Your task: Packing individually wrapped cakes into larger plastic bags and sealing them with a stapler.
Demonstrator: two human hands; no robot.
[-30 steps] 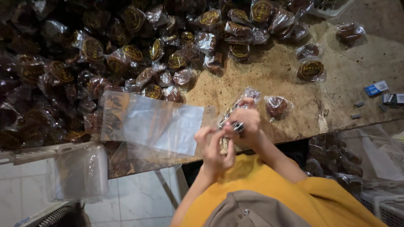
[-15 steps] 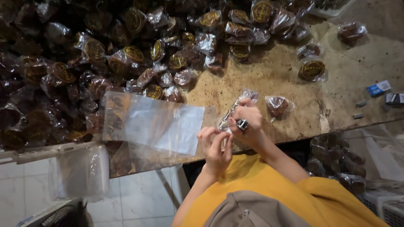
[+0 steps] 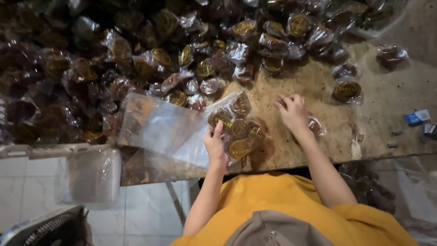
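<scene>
- Nearest the camera: yellow shirt (image 3: 282,205) and both forearms reaching up onto the worn wooden table (image 3: 391,105).
- Left hand (image 3: 216,146) at the table's near edge, fingers curled around a filled clear bag (image 3: 236,125) of round brown wrapped sweets with gold labels; thumb on the bag's left side. Bag rests on the table, touching the hand, between the 2 hands.
- Stack of flat clear plastic bags (image 3: 164,130) lies just left of the left hand, hanging partly over the table edge; the filled bag overlaps its right end.
- Right hand (image 3: 293,111) palm down on the table, right of the filled bag, fingers loosely spread and bent over 1 wrapped sweet (image 3: 314,125); sweet is half hidden under the hand, cannot tell if it is pinched or just covered.
- Below the table edge at left: a clear plastic bag (image 3: 88,175) hanging over the white tiled floor (image 3: 136,214).
- Right side of table: small blue and white box (image 3: 416,117), well apart from the right hand.
- Mid table: 2 loose wrapped sweets (image 3: 346,89) beyond the right hand.
- Farthest: big heap of wrapped sweets (image 3: 136,59) covering the table's left and far part, dark wrappers with gold round labels.
</scene>
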